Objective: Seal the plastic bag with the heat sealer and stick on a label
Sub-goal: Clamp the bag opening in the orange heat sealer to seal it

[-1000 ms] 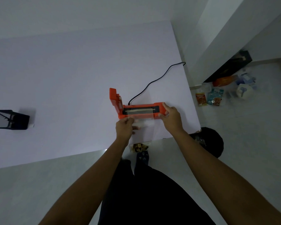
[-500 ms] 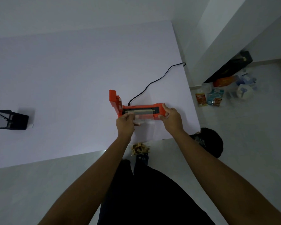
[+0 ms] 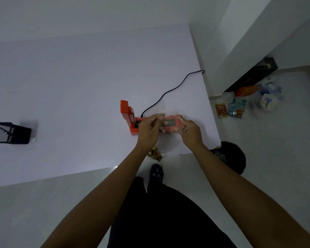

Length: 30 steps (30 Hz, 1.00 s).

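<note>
- Head view: sealer [image 3: 127, 115] sits near the table's [image 3: 79, 86] near-right corner. Its lid is raised at the left end and its cord [image 3: 168, 90] runs to the right edge.
- Bag [image 3: 157, 154] is drawn over the sealer's bar, with its filled end hanging off the near edge.
- Left hand [image 3: 148, 129] and right hand [image 3: 191, 130]: each grip pinches the bag film, probably to stretch the mouth flat for a crease-free seal.
- Lid is up, so the seal is not yet pressed.
</note>
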Tool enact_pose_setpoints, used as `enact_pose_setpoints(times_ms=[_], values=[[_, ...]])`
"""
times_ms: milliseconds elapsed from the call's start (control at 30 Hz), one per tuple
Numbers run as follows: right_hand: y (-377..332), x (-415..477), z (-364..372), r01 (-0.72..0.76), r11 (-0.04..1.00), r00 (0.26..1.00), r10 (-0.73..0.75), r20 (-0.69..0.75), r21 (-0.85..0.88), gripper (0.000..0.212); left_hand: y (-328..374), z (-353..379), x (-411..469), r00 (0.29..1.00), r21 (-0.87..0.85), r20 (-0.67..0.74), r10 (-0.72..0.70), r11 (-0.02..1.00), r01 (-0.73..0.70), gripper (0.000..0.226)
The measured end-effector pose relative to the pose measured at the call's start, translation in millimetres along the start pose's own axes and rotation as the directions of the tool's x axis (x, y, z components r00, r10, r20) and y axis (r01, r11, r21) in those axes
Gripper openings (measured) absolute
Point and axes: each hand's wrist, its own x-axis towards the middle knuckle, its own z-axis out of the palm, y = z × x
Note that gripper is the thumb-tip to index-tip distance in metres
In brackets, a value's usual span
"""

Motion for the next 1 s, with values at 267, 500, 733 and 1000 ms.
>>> enact_pose_setpoints(times_ms=[267,500,733,1000], values=[[-32.1,-26.1,-26.9,-0.252,0.674,0.966,0.214,0.143,0.695,0.045,6.0,-27.5,-14.2,0.998,-0.055,0.067,0.008,0.998,-0.004,0.023],[-64.2,-47.2,-39.6,-0.041,0.678,0.994,-0.050,0.101,0.733,0.010,10.4,-44.4,-24.5,0.995,-0.038,0.088,0.039,0.999,-0.036,0.022],[-88.6,-60.1,-49.8,0.090,0.781,0.981,-0.176,0.080,0.617,0.007,21.0,-61.0,-38.7,0.998,-0.128,0.068,-0.002,0.992,0.010,0.018],[-125.4,-87.3,-39.2,0.159,0.793,0.936,-0.311,0.165,0.588,0.009,32.5,-108.3,-64.2,1.000,-0.168,0.016,-0.015,0.986,0.017,0.017]])
